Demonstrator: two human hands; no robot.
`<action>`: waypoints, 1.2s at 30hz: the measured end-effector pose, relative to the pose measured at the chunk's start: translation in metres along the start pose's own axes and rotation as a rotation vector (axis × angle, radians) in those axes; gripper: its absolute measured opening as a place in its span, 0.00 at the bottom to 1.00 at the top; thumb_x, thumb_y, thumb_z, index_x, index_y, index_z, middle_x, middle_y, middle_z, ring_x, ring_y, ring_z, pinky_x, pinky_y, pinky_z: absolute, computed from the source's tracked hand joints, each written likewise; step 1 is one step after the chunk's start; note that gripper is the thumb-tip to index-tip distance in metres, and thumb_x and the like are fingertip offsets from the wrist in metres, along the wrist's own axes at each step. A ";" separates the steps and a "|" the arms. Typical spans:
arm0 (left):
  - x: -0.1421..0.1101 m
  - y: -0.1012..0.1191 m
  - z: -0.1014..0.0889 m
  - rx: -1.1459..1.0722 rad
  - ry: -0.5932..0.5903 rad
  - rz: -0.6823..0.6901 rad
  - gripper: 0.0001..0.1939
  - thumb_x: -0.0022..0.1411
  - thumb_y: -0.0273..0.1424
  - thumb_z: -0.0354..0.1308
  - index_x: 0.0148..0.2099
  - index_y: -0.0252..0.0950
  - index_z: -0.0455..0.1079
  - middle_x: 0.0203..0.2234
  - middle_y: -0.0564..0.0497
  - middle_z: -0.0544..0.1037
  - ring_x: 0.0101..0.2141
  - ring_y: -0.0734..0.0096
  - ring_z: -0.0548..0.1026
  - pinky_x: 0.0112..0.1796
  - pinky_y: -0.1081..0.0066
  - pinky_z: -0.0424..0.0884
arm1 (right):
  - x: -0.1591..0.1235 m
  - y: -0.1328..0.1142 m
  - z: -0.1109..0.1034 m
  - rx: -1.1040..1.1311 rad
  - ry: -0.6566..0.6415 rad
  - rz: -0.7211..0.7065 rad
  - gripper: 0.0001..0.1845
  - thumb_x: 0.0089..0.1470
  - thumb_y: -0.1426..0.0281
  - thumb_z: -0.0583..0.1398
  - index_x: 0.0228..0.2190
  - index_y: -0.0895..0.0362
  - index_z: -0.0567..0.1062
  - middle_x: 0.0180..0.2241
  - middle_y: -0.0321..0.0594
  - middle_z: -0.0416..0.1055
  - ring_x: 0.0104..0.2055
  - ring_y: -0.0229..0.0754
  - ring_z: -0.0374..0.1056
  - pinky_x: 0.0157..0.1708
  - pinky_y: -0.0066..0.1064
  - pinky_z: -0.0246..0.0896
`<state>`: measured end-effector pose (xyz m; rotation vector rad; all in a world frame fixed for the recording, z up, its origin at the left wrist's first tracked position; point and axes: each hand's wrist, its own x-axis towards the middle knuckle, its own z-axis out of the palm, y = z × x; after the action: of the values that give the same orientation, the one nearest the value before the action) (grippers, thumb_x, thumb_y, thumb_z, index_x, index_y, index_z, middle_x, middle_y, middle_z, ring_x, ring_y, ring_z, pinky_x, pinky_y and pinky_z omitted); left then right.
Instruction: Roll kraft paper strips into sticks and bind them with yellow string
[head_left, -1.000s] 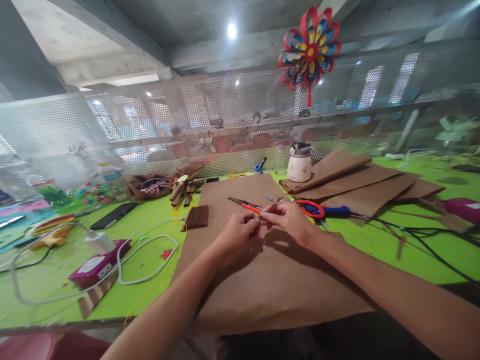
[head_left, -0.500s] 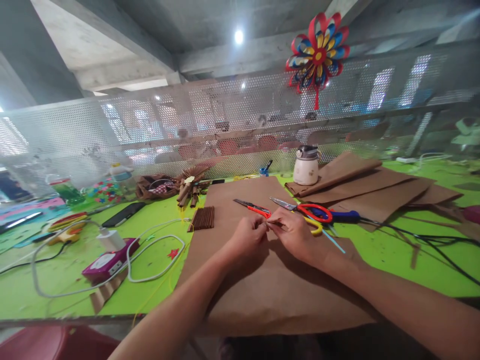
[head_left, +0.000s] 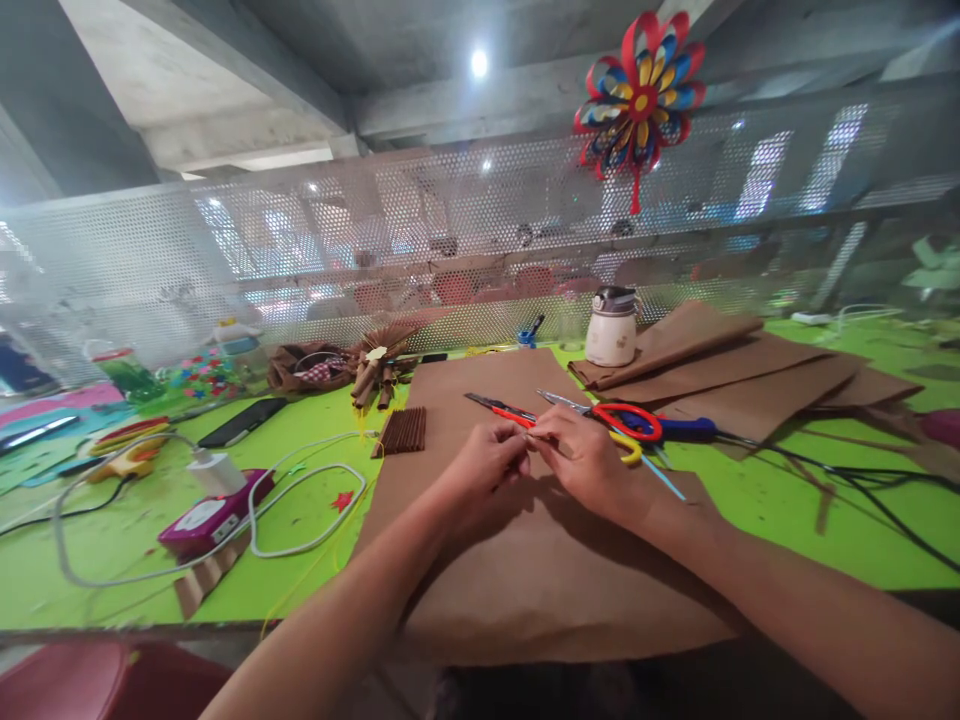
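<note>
My left hand (head_left: 491, 460) and my right hand (head_left: 581, 455) meet fingertip to fingertip over a large sheet of brown paper (head_left: 570, 590). Both are closed in a pinch on something small and thin, mostly hidden by the fingers; I cannot make out what it is. Just beyond them lie a red-and-black cutter (head_left: 499, 408) and a pair of scissors with red and yellow handles (head_left: 630, 422). To the left of my left hand, a pleated brown paper piece (head_left: 403, 431) rests at the sheet's edge.
A white bottle (head_left: 611, 330) stands behind, near folded brown paper (head_left: 757, 375). A blue-handled tool (head_left: 679, 430) with a black cord lies right. At left are a purple power strip (head_left: 214, 515), a looping white cable (head_left: 300, 550) and a phone (head_left: 244, 422). A paper flower (head_left: 641, 103) hangs above.
The fingers have shifted slightly at the pinch, and the left fingers look a little less curled. The whole view has moved slightly; the objects on the table stay put.
</note>
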<state>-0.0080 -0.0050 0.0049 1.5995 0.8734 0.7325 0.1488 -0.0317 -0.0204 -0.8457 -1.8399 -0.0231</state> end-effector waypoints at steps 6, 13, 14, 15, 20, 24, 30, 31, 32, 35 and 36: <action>0.000 0.000 0.004 -0.072 0.004 -0.025 0.08 0.54 0.31 0.54 0.25 0.33 0.64 0.15 0.56 0.66 0.14 0.83 0.58 0.17 0.78 0.47 | 0.000 -0.002 0.002 0.016 -0.008 0.066 0.07 0.55 0.73 0.56 0.27 0.58 0.72 0.29 0.42 0.68 0.34 0.42 0.65 0.36 0.34 0.61; 0.005 0.002 -0.010 -0.428 -0.025 -0.026 0.10 0.55 0.30 0.55 0.39 0.30 0.70 0.22 0.51 0.72 0.20 0.81 0.66 0.19 0.80 0.56 | 0.016 0.013 -0.016 0.507 0.120 0.684 0.07 0.49 0.66 0.60 0.27 0.57 0.72 0.27 0.40 0.72 0.29 0.41 0.68 0.33 0.33 0.64; 0.007 0.002 -0.012 -0.501 -0.009 -0.043 0.11 0.56 0.29 0.53 0.40 0.29 0.71 0.23 0.50 0.73 0.21 0.80 0.67 0.20 0.80 0.58 | 0.017 0.015 -0.018 0.545 0.089 0.724 0.07 0.48 0.66 0.60 0.28 0.57 0.71 0.26 0.40 0.72 0.27 0.40 0.68 0.30 0.33 0.65; 0.009 0.002 -0.014 -0.567 0.008 -0.059 0.11 0.57 0.28 0.52 0.39 0.28 0.71 0.24 0.48 0.74 0.21 0.80 0.68 0.20 0.80 0.60 | 0.017 0.015 -0.018 0.574 0.046 0.751 0.07 0.47 0.67 0.59 0.28 0.58 0.71 0.25 0.40 0.73 0.26 0.39 0.68 0.28 0.32 0.65; 0.013 0.006 -0.014 -0.731 0.083 -0.075 0.11 0.60 0.22 0.47 0.35 0.25 0.71 0.28 0.41 0.77 0.29 0.73 0.75 0.33 0.74 0.70 | 0.014 0.004 -0.013 0.742 -0.192 0.834 0.05 0.43 0.71 0.59 0.25 0.60 0.71 0.22 0.40 0.72 0.24 0.37 0.68 0.26 0.31 0.65; 0.008 0.013 -0.008 -0.761 0.116 -0.076 0.11 0.60 0.23 0.48 0.35 0.25 0.72 0.31 0.38 0.77 0.33 0.66 0.77 0.39 0.67 0.71 | 0.011 -0.006 -0.007 0.780 -0.252 0.803 0.06 0.47 0.70 0.57 0.30 0.59 0.73 0.18 0.32 0.65 0.20 0.33 0.61 0.23 0.27 0.61; -0.002 0.013 0.008 -0.623 0.020 -0.023 0.12 0.61 0.27 0.49 0.38 0.26 0.73 0.31 0.40 0.77 0.30 0.66 0.76 0.32 0.70 0.71 | 0.008 -0.012 0.003 0.813 -0.399 0.748 0.12 0.48 0.63 0.62 0.30 0.58 0.70 0.19 0.29 0.62 0.17 0.30 0.56 0.17 0.25 0.53; -0.002 0.012 0.010 -0.597 -0.006 -0.013 0.13 0.61 0.28 0.50 0.40 0.26 0.73 0.30 0.41 0.77 0.29 0.66 0.75 0.30 0.70 0.70 | 0.007 -0.011 0.004 0.828 -0.378 0.753 0.13 0.47 0.62 0.63 0.28 0.59 0.70 0.18 0.29 0.62 0.17 0.30 0.56 0.16 0.24 0.51; -0.002 0.011 0.012 -0.579 -0.025 -0.007 0.14 0.61 0.30 0.50 0.42 0.27 0.72 0.30 0.42 0.77 0.28 0.67 0.75 0.30 0.70 0.70 | 0.006 -0.010 0.005 0.846 -0.353 0.764 0.13 0.46 0.62 0.64 0.26 0.59 0.69 0.17 0.29 0.62 0.16 0.30 0.55 0.16 0.24 0.49; -0.002 0.010 0.011 -0.578 -0.059 0.010 0.17 0.61 0.38 0.52 0.45 0.31 0.71 0.31 0.45 0.76 0.29 0.69 0.74 0.31 0.71 0.69 | 0.005 -0.005 0.005 0.938 -0.294 0.823 0.14 0.44 0.62 0.65 0.24 0.60 0.69 0.15 0.27 0.60 0.15 0.29 0.54 0.16 0.24 0.48; -0.001 0.010 0.010 -0.579 -0.048 0.010 0.18 0.61 0.40 0.52 0.45 0.32 0.71 0.32 0.45 0.76 0.30 0.70 0.74 0.32 0.72 0.69 | 0.005 -0.003 0.004 0.975 -0.269 0.847 0.14 0.43 0.63 0.66 0.25 0.59 0.70 0.15 0.27 0.60 0.15 0.28 0.53 0.16 0.24 0.49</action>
<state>0.0009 -0.0124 0.0130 1.0986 0.5480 0.8573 0.1431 -0.0298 -0.0163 -0.8381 -1.3147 1.4449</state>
